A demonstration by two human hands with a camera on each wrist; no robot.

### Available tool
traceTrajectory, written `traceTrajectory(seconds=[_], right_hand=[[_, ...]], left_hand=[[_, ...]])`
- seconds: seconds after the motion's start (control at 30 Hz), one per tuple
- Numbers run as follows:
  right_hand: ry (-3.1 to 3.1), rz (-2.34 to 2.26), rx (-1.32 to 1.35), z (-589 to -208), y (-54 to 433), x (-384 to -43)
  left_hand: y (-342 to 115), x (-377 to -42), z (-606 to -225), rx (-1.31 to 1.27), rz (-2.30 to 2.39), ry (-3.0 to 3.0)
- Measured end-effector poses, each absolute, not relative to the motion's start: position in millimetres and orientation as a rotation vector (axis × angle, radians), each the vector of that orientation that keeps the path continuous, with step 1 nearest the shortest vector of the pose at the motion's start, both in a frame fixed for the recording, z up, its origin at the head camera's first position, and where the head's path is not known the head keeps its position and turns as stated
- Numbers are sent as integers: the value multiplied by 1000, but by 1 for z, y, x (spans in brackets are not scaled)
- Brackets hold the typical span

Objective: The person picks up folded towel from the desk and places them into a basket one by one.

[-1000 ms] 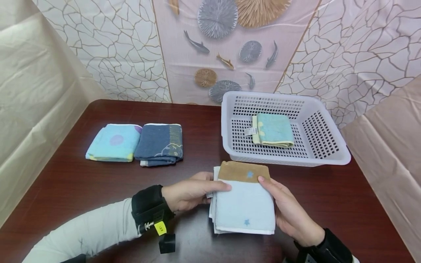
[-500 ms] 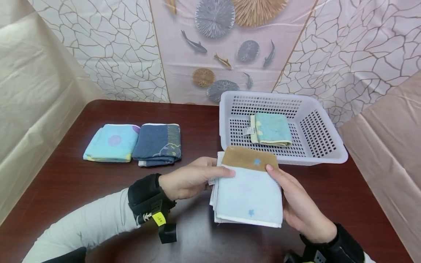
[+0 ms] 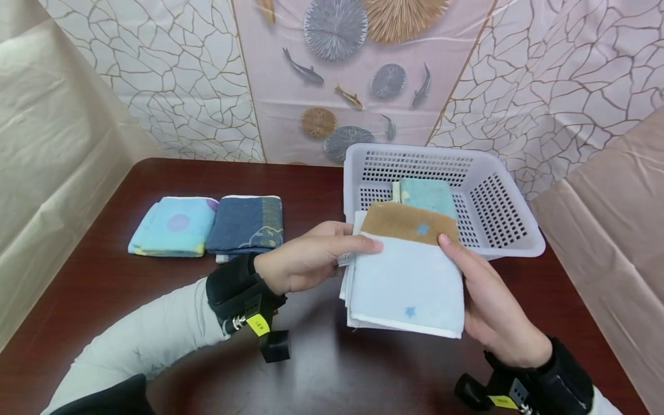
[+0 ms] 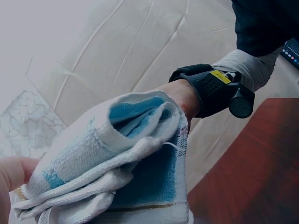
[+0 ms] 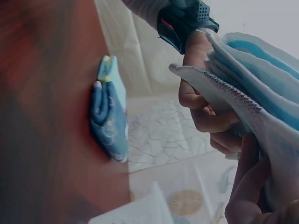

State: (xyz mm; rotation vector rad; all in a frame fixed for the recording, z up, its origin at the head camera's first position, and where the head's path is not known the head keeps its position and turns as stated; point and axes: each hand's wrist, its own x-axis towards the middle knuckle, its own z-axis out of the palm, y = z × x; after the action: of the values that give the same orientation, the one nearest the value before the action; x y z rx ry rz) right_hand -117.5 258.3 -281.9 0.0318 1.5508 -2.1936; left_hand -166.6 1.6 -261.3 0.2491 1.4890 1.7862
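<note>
Gripping one white folded towel [image 3: 407, 282] between them: left hand [image 3: 303, 259], thumb on the upper face, fingers [image 5: 212, 120] curled beneath; right hand [image 3: 495, 305], thumb near the towel's tan band, fingers closed on the opposite side. Towel raised off the bench [image 3: 311, 369], blue star motifs uppermost, blue inner layers at the folded end, care label [image 3: 344, 260] at the left edge.

Step in hand, by judgement: bringing the folded towel, in both hands, up to the basket. The next move probably calls for keeping the layers pinched together, lifting clear of the near rim and lowering level.

Beyond, left: navy towel [image 3: 241, 223], folded on the bench, against a light-blue towel [image 3: 173, 225], also folded.

Beyond, right: white perforated basket [image 3: 499, 202], holding one teal towel [image 3: 427, 195], folded.

Farthest: patterned backdrop [image 3: 337, 86].

Hidden or unclear: basket's near rim and teal towel, partly covered by the white towel; whether the latter overhangs the rim or stops short, cannot tell. Right fingers, mostly concealed in the head view. Label print illegible. Right wrist view blurred along the bench.
</note>
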Motion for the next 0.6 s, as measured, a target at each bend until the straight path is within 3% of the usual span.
traceTrajectory(seconds=[0.6], right_hand=[[1351,-2407,-84,-249,291,-158]], left_hand=[[38,-212,-222,295,1810,1603]])
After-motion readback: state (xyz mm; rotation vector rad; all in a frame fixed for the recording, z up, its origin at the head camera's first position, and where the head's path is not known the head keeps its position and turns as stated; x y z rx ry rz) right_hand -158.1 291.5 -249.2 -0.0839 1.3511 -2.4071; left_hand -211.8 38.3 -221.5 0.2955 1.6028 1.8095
